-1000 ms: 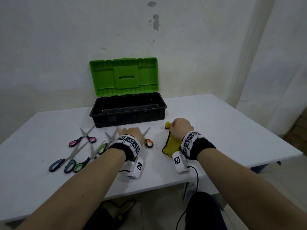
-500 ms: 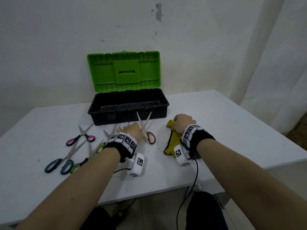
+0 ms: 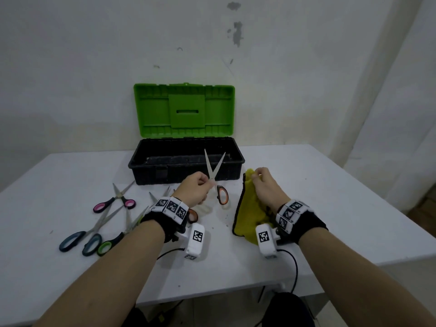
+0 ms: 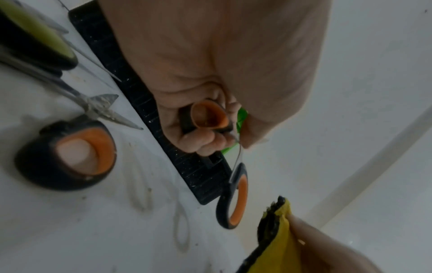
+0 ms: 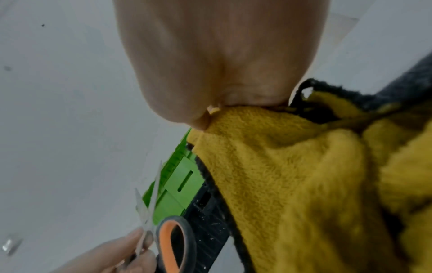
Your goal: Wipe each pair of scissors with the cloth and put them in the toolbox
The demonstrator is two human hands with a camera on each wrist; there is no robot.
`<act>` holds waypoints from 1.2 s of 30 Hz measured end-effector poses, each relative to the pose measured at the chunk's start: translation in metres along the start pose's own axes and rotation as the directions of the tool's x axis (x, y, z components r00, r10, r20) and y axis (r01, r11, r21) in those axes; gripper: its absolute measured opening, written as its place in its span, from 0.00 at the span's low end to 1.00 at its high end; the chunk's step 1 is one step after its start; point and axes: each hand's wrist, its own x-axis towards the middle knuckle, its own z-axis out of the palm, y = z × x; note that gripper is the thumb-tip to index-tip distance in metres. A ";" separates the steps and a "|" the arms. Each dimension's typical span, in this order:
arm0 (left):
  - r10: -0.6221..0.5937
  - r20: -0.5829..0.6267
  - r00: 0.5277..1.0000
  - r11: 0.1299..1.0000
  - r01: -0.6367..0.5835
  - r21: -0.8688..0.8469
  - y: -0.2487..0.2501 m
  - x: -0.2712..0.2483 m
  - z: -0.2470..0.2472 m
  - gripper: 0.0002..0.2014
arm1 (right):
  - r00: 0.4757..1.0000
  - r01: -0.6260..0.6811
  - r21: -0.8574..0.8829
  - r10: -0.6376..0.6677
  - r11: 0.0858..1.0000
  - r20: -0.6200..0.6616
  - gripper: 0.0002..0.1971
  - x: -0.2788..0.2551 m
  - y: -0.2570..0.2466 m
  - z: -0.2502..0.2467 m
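Note:
My left hand (image 3: pixel 204 185) grips a pair of orange-handled scissors (image 3: pixel 214 169) near the pivot and holds them above the table. Their blades stand spread apart, pointing up in front of the toolbox (image 3: pixel 151 172). In the left wrist view one orange loop (image 4: pixel 208 116) sits inside my curled fingers and the other (image 4: pixel 233 199) hangs below. My right hand (image 3: pixel 257 176) pinches the top corner of the yellow cloth (image 3: pixel 247 208), which drapes down to the table. The cloth (image 5: pixel 304 175) fills the right wrist view. The black toolbox is open with its green lid (image 3: pixel 184 109) upright.
Several more scissors lie left of my left hand: a pink-handled pair (image 3: pixel 114 201), a blue-handled pair (image 3: pixel 80 239), a green-handled pair (image 3: pixel 111 243) and another orange-handled pair (image 4: pixel 67 155) under my left wrist. The white table (image 3: pixel 330 197) ends close on the right and front.
My left hand has lifted the orange-handled scissors off the table and turned their blades upward and apart. My right hand has raised the cloth's corner a little.

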 end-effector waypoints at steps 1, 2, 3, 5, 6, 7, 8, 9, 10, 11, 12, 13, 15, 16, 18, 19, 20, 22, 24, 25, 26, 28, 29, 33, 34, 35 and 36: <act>-0.007 0.024 1.000 1.000 0.007 -0.011 0.001 -0.002 -0.001 0.09 | 0.998 -0.018 0.054 0.015 0.998 0.053 0.14 -0.003 -0.001 0.000; -0.004 0.046 0.999 1.000 0.004 -0.003 0.002 -0.004 -0.002 0.09 | 0.995 -0.020 0.085 0.012 0.996 0.099 0.14 -0.006 0.000 0.000; 0.004 0.063 0.998 1.000 -0.005 0.016 0.002 -0.006 -0.004 0.10 | 0.992 0.008 0.080 -0.018 0.997 0.125 0.14 -0.008 0.000 0.000; 0.012 0.080 0.997 0.999 -0.015 0.038 0.001 -0.008 -0.007 0.10 | 0.985 0.111 0.034 -0.115 0.993 0.128 0.12 -0.007 0.004 0.002; 0.008 0.083 0.996 0.999 -0.011 0.035 0.000 -0.008 -0.008 0.10 | 0.981 0.156 0.026 -0.158 0.987 0.114 0.11 -0.007 0.005 0.002; 0.002 0.085 0.996 0.999 -0.005 0.036 0.000 -0.008 -0.009 0.10 | 0.977 0.187 0.028 -0.189 0.982 0.095 0.10 -0.008 0.007 0.003; -0.002 0.083 0.997 0.999 -0.002 0.044 0.000 -0.008 -0.010 0.11 | 0.975 0.209 0.024 -0.210 0.978 0.071 0.10 -0.008 0.008 0.003; -0.002 0.081 0.997 0.999 -0.002 0.053 0.001 -0.009 -0.010 0.11 | 0.973 0.227 0.017 -0.228 0.974 0.046 0.11 -0.009 0.009 0.003; -0.001 0.079 0.997 0.998 -0.004 0.057 0.001 -0.009 -0.010 0.12 | 0.969 0.244 0.006 -0.244 0.970 0.026 0.11 -0.010 0.009 0.002; -0.001 0.076 0.997 0.998 -0.004 0.060 0.002 -0.010 -0.010 0.12 | 0.965 0.260 -0.003 -0.260 0.966 0.010 0.12 -0.012 0.009 0.002; -0.002 0.075 0.997 0.998 -0.003 0.059 0.002 -0.011 -0.009 0.13 | 0.961 0.276 -0.019 -0.276 0.961 0.003 0.12 -0.013 0.008 0.001; -0.003 0.076 0.997 0.999 -0.001 0.055 0.002 -0.011 -0.009 0.14 | 0.952 0.305 -0.050 -0.306 0.951 -0.005 0.13 -0.014 0.006 0.001; 0.000 0.077 0.997 0.999 -0.003 0.046 0.002 -0.013 -0.008 0.13 | 0.912 0.393 -0.160 -0.405 0.906 -0.056 0.15 -0.014 0.003 0.001; 0.004 0.077 0.997 0.999 -0.008 0.050 0.002 -0.013 -0.007 0.13 | 0.887 0.424 -0.204 -0.450 0.882 -0.101 0.15 -0.013 0.001 0.001; 0.013 0.078 0.997 0.998 -0.018 0.063 0.003 -0.015 -0.006 0.13 | 0.845 0.461 -0.221 -0.501 0.859 -0.186 0.15 -0.011 -0.004 -0.002; 0.012 0.080 0.997 0.998 -0.017 0.063 0.003 -0.015 -0.006 0.12 | 0.841 0.461 -0.196 -0.497 0.865 -0.213 0.14 -0.012 -0.008 -0.004; 0.010 0.079 0.997 0.998 -0.015 0.063 0.004 -0.016 -0.006 0.12 | 0.855 0.439 -0.164 -0.467 0.883 -0.227 0.12 -0.012 -0.012 -0.007; 0.009 0.079 0.997 0.998 -0.014 0.058 0.006 -0.017 -0.007 0.13 | 0.912 0.340 -0.114 -0.357 0.933 -0.201 0.11 -0.011 -0.016 -0.009; 0.005 0.085 0.996 0.999 -0.008 0.038 0.008 -0.017 -0.008 0.15 | 0.972 0.207 -0.073 -0.214 0.976 -0.102 0.11 -0.011 -0.016 -0.009; 0.003 0.086 0.996 0.999 -0.006 0.035 0.008 -0.017 -0.008 0.16 | 0.990 0.137 -0.033 -0.138 0.990 -0.034 0.13 -0.012 -0.015 -0.008; 0.001 0.084 0.996 0.999 -0.004 0.035 0.008 -0.017 -0.009 0.18 | 0.996 0.075 0.015 -0.076 0.997 0.035 0.13 -0.014 -0.014 -0.007; -0.003 0.084 0.996 1.000 0.000 0.030 0.008 -0.018 -0.009 0.18 | 0.991 0.038 0.040 -0.043 0.998 0.130 0.14 -0.018 -0.012 -0.005; -0.004 0.084 0.996 1.000 0.002 0.030 0.007 -0.019 -0.009 0.18 | 0.987 0.062 0.012 -0.063 0.998 0.146 0.15 -0.020 -0.010 -0.005; -0.002 0.086 0.996 0.998 -0.003 0.058 0.006 -0.023 -0.009 0.13 | 0.978 0.183 0.089 -0.190 0.979 0.088 0.10 -0.021 -0.001 -0.006; 0.002 0.089 0.996 0.998 -0.007 0.062 0.005 -0.024 -0.009 0.12 | 0.973 0.206 0.110 -0.215 0.972 0.081 0.09 -0.022 -0.001 -0.006; 0.007 0.088 0.996 0.997 -0.013 0.070 0.005 -0.024 -0.010 0.12 | 0.970 0.220 0.129 -0.232 0.967 0.079 0.10 -0.024 -0.003 -0.005; 0.013 0.082 0.997 0.996 -0.020 0.082 0.004 -0.024 -0.010 0.12 | 0.968 0.223 0.157 -0.238 0.962 0.083 0.10 -0.026 -0.006 -0.004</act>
